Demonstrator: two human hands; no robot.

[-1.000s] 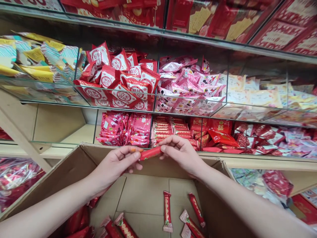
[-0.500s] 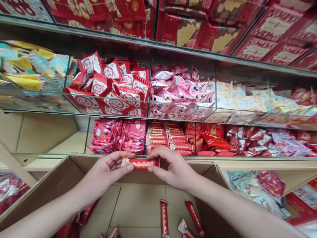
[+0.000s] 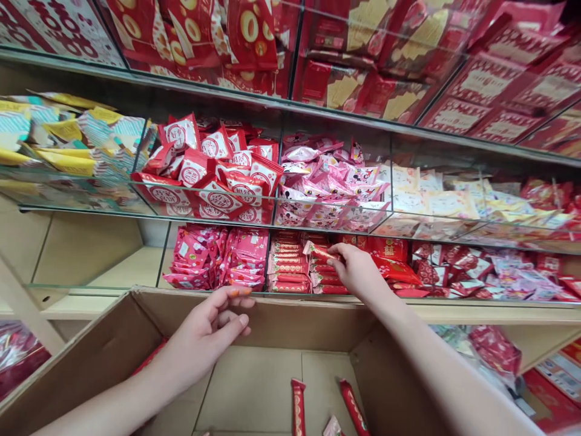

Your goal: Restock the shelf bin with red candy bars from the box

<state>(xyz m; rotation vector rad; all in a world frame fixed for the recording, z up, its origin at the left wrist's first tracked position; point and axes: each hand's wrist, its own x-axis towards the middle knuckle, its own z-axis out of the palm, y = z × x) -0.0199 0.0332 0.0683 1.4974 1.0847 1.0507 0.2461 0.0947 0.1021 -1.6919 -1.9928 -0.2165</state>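
My right hand pinches one end of a red-and-gold wrapped snack bar with a pink tip. It holds the bar at the lower shelf, over a stack of matching bars. Over the far part of a cardboard box hovers my left hand, its fingers loosely curled and apart with nothing in them. Inside the box, below my hands, lie a red bar and another red bar. A pink wrapper end shows between them at the bottom edge.
Pink packets stand left of the bar stacks, and red packets lie to the right. A clear shelf lip fronts red-and-white packets above. Plastic-wrapped goods sit under the shelf at right.
My left hand has let go of the bar and stays over the box. My right hand has carried the bar forward and right to the shelf stacks. The view has shifted slightly.
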